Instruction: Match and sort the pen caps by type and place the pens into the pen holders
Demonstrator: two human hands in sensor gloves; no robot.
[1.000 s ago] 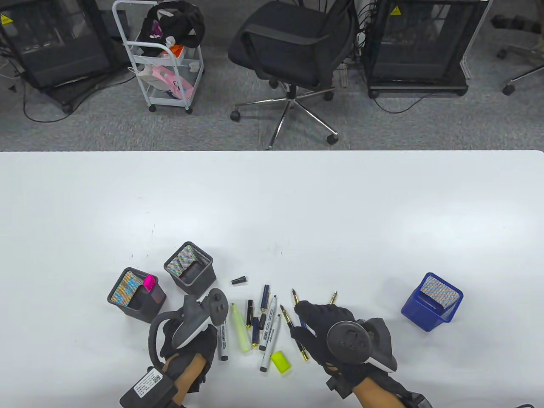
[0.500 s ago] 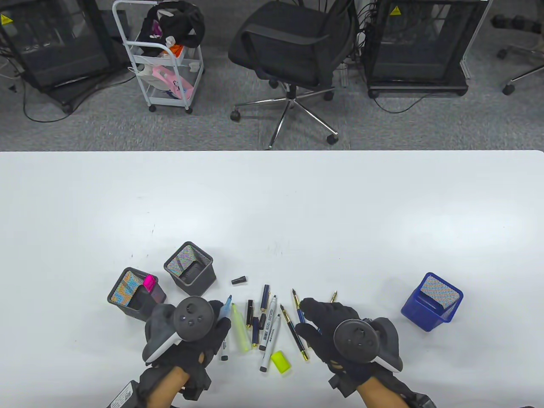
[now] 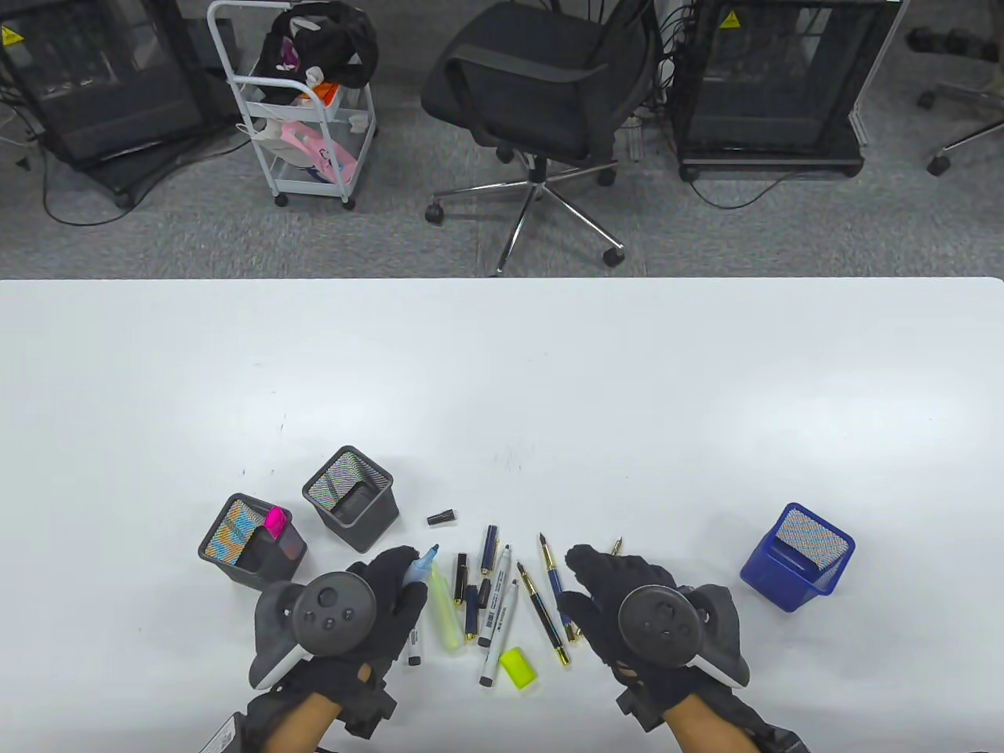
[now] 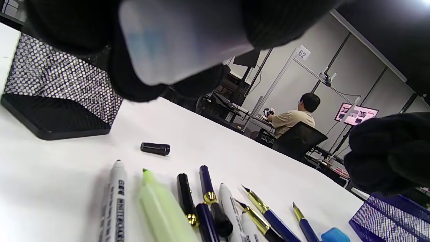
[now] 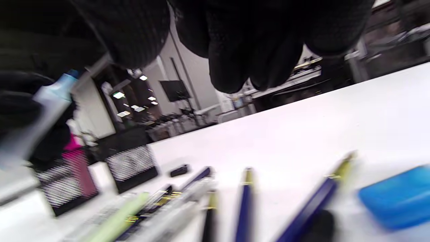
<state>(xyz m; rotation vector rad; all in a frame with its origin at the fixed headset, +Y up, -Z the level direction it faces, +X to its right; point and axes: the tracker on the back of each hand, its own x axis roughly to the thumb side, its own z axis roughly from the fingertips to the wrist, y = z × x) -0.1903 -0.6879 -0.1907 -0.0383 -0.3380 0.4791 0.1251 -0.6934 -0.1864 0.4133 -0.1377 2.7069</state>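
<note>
My left hand (image 3: 404, 571) grips a pale blue uncapped highlighter (image 3: 426, 560), tip pointing away; up close its body (image 4: 181, 37) sits between my gloved fingers. My right hand (image 3: 582, 582) hovers with loosely curled fingers over the fountain pens (image 3: 541, 604) and holds nothing. A blue cap (image 5: 396, 198) lies on the table under it. Between the hands lie a yellow-green highlighter (image 3: 445, 610), white markers (image 3: 499, 627), dark blue and black caps (image 3: 489, 547), a yellow cap (image 3: 518, 668) and a small black cap (image 3: 442, 517).
Two black mesh holders (image 3: 351, 496) (image 3: 249, 543) stand at the left, the nearer one with a pink highlighter (image 3: 274, 521) in it. A blue mesh holder (image 3: 798, 557) stands at the right. Beyond the white table (image 3: 502, 369) is an office chair (image 3: 541, 86).
My left hand turned palm down, picked up the blue highlighter and moved it up and to the right. My right hand drew back to the right, uncovering the fountain pens.
</note>
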